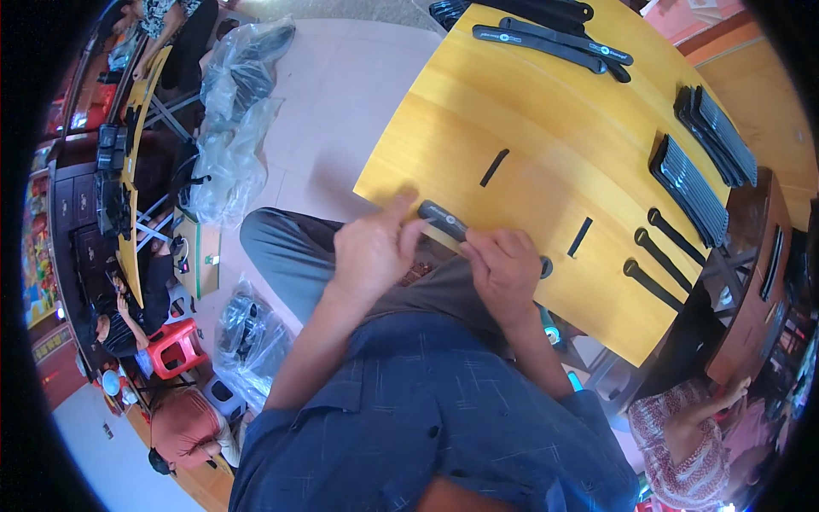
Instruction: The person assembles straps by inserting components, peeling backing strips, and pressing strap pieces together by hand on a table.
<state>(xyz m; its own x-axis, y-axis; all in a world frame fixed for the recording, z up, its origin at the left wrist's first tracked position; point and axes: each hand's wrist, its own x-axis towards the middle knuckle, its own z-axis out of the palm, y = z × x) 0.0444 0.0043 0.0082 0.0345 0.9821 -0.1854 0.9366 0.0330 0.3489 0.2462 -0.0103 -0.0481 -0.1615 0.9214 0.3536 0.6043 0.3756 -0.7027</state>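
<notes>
While the black strap (444, 220) is held at the near edge of the yellow surface (478, 102), it is pinched from both ends: the left hand (373, 247) is closed on its left end with thumb and fingers, and the right hand (505, 269) is curled over its right end. A round tip (546, 267) is seen poking out just past the right hand. Judged from its look, the strap is light, thin and flexible, likely rubbery with a bit of grip, not fragile; it is best taken near the ends, where bending can be controlled.

Counted left to right: two clear plastic bags (239, 102) of dark parts are seen on the floor, with one more bag (247, 337) lower down. On the surface, two short black slivers (494, 167) are laid apart, three long straps (554, 43) are counted at the far edge, three round-headed straps (661, 256) lie side by side at the right, and two fanned stacks (695, 183) are set beyond them; pieces per stack cannot be counted.
</notes>
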